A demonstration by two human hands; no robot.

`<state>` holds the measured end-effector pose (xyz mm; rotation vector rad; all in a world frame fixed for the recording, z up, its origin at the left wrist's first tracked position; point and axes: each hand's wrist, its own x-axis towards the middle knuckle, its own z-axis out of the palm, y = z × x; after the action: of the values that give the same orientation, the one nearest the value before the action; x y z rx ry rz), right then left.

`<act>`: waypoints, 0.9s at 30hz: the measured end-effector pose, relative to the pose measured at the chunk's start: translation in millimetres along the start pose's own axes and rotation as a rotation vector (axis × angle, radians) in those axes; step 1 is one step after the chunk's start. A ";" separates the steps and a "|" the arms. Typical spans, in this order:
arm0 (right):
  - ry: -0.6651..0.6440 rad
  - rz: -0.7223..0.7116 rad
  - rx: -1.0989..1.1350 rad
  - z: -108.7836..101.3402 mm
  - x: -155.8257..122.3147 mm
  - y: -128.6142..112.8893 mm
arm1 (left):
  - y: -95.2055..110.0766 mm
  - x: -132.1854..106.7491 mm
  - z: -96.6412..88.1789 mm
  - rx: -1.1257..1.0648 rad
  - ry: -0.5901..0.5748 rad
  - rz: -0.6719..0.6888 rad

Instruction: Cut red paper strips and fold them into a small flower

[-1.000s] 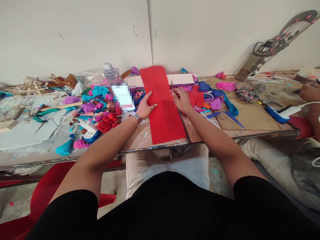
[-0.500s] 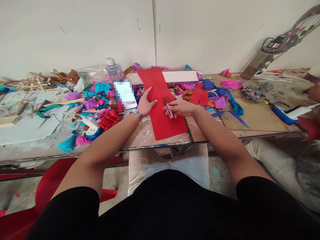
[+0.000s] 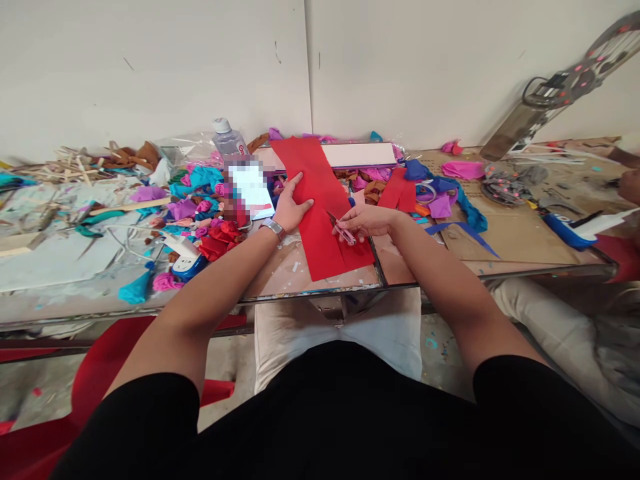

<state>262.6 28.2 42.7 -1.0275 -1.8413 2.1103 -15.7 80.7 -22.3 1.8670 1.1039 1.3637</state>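
A long red sheet of cloth or paper lies across the table in front of me. My left hand rests flat on its left side, thumb and fingers spread. In my right hand are small scissors with pink handles, held low over the right part of the sheet. Their dark blades point away from me and to the left. A thin line, like a slit, runs in the sheet near the blades toward its near edge. Smaller red pieces lie just beyond my right hand.
Crumpled coloured cloth, a lit phone and a bottle lie or stand to the left. Power strips sit near the front edge. Cardboard covers the right side, where another person's hand shows.
My right hand has shifted slightly right, and the scissors are tilted further to the left. A slit line now shows in the red sheet. My left hand has stayed put.
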 end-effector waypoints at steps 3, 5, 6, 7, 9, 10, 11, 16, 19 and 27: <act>-0.002 0.012 -0.007 1.9 -1.8 -1.7 | -1.9 0.9 -1.6 0.013 0.016 -0.002; 0.030 0.002 0.009 3.4 -0.7 -1.9 | -1.3 0.7 -1.5 0.001 0.019 -0.015; 0.047 -0.004 0.018 3.9 0.3 -1.7 | -0.7 0.5 -1.1 -0.009 0.021 -0.023; 0.061 -0.010 0.025 4.3 1.5 -1.3 | 0.0 0.2 -0.5 -0.023 0.020 -0.031; 0.073 -0.018 0.034 4.7 4.2 -0.1 | 1.6 -0.6 1.2 -0.059 0.010 -0.046; 0.077 -0.020 0.038 4.8 5.4 0.7 | 2.3 -1.0 2.1 -0.077 0.001 -0.051; 0.082 -0.026 0.044 4.7 6.5 1.4 | 2.9 -1.5 2.9 -0.092 -0.005 -0.055; 0.090 -0.041 0.050 4.7 7.1 2.9 | 4.5 -2.1 3.9 -0.100 -0.002 -0.059; 0.041 -0.005 0.016 4.4 4.3 1.5 | 3.7 -0.8 2.8 -0.082 0.010 -0.052; 0.092 -0.037 0.064 3.4 8.1 3.6 | 2.5 -2.4 5.4 -0.118 -0.013 -0.082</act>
<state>255.6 28.9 36.3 -1.0488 -1.7252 2.0512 -10.2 77.6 -23.2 1.7264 1.0580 1.3387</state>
